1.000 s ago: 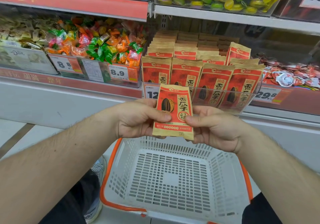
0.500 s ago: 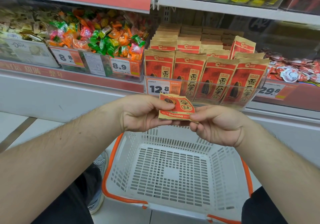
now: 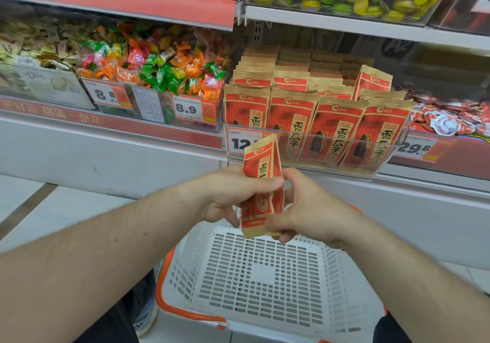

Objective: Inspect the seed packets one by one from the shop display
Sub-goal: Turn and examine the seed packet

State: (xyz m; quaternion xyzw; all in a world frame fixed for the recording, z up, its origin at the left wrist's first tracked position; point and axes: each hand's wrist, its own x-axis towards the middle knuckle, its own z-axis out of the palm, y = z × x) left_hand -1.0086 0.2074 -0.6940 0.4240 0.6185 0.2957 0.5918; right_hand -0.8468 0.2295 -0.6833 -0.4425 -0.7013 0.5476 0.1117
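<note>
Flanking both hands' [image 3: 233, 196] [image 3: 305, 210] seed packet [image 3: 261, 183]: basket [image 3: 185, 271], seemingly empty.

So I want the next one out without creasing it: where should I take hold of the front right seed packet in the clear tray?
Probably by its top sealed edge, from above. The front right seed packet stands upright in the clear tray, whose front wall covers its lower half; neighbours press its left side. Only the flat crimped top stands free for a thumb-and-finger pinch.
</note>
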